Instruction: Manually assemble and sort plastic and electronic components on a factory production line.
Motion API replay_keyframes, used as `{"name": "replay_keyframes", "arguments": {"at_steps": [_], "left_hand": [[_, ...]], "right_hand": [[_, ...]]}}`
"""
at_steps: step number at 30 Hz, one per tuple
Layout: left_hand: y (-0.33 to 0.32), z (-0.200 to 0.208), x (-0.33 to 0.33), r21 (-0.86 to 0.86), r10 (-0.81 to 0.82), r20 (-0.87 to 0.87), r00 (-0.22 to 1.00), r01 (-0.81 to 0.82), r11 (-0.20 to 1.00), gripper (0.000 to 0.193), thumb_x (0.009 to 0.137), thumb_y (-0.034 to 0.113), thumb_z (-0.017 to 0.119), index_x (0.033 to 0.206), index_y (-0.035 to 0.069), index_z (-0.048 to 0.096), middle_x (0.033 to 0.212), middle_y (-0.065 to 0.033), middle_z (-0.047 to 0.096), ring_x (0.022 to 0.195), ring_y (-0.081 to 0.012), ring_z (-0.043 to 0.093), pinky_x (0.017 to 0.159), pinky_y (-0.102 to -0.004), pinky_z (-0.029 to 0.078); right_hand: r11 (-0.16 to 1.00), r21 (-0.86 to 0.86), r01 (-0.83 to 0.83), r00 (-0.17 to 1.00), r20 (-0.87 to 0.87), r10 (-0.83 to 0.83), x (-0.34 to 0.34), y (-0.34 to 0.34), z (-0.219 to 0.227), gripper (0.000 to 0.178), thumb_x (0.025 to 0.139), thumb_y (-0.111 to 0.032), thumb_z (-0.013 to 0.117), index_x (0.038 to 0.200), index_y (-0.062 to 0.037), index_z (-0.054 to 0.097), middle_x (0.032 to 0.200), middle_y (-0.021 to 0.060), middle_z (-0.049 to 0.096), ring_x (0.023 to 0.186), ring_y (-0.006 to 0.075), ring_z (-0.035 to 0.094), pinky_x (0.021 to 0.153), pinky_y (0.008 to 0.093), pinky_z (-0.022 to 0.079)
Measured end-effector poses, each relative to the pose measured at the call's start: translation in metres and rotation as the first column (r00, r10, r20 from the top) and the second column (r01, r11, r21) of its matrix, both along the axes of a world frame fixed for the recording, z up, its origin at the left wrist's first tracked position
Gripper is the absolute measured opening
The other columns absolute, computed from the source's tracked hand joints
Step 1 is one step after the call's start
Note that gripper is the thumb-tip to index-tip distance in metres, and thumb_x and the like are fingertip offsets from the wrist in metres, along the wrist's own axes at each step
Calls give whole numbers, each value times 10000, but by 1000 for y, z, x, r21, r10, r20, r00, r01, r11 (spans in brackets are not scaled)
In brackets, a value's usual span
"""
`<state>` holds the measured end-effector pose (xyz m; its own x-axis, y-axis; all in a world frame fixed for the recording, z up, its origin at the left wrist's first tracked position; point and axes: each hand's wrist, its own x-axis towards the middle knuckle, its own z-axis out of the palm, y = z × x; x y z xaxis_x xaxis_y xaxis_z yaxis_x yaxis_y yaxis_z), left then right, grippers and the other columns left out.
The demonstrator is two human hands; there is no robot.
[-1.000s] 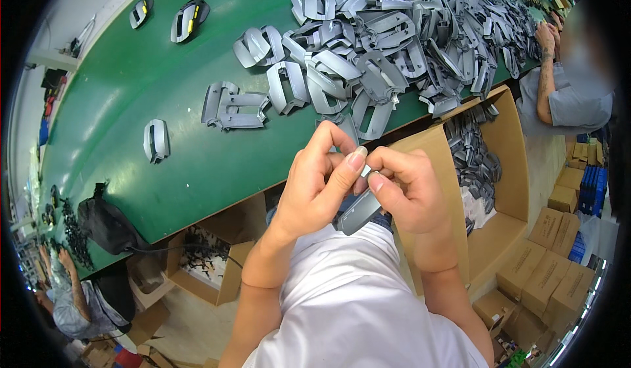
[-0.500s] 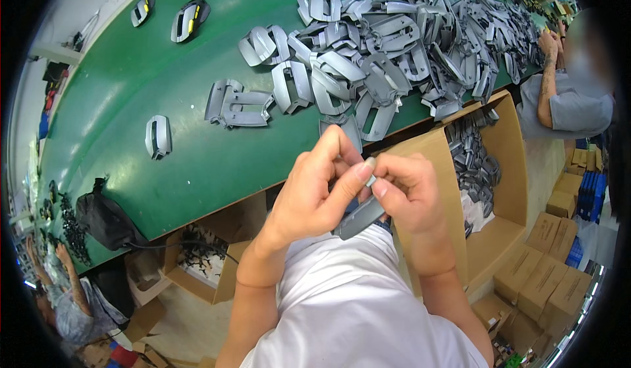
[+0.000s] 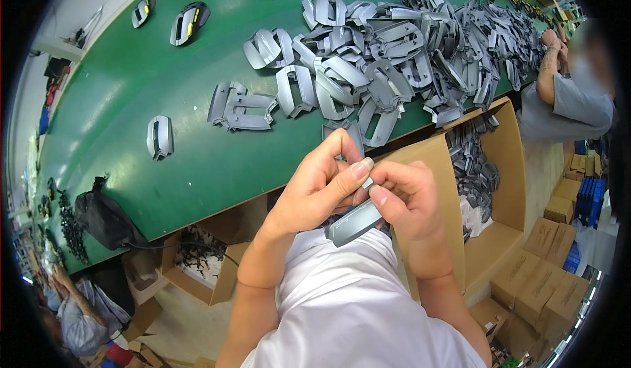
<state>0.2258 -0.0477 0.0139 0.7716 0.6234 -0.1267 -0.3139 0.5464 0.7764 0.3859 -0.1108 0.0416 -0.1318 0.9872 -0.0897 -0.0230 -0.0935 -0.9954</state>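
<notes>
Fingers (image 3: 360, 169) of the left hand (image 3: 315, 194) and right hand (image 3: 414, 200) pinch a grey plastic part (image 3: 355, 225) near the frame's centre, a small pale tab (image 3: 367, 182) between their tips. Since half a second ago the part has tilted, baring more of its face, so handling seems unfinished; thumbs face the camera, forearms angling up from the lower edge.

A smooth, elongated grey plastic part (image 3: 357, 226), gently curved, is held slantwise between the left hand (image 3: 322, 187) and right hand (image 3: 411, 200), its free end pointing down-left, its upper portion partly covered.
</notes>
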Motion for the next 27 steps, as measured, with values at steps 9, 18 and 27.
{"name": "replay_keyframes", "arguments": {"at_steps": [9,18,27], "left_hand": [[-1,-5,-2,-61,-20,67,998,24,998,189,950,209,491,916,65,374,575,8,439,447,-12,274,387,-183,193],[-3,-3,0,-29,2,41,999,-1,1000,180,951,191,486,903,61,372,577,20,426,463,-12,284,398,-183,202],[-4,-4,1,12,27,-4,1000,-27,1000,177,955,183,479,900,58,366,578,23,432,469,-6,300,402,-180,212]], "right_hand": [[983,170,63,989,119,-84,-8,-1,-4,52,764,-2,547,748,34,581,562,58,551,457,83,511,443,219,403],[966,244,81,974,187,-128,-6,-1,-5,62,757,-25,572,732,29,591,527,44,529,441,82,502,428,220,388],[989,97,111,992,48,-116,-7,-1,-12,96,773,-30,563,690,18,559,538,22,518,465,50,452,426,219,350]]}}
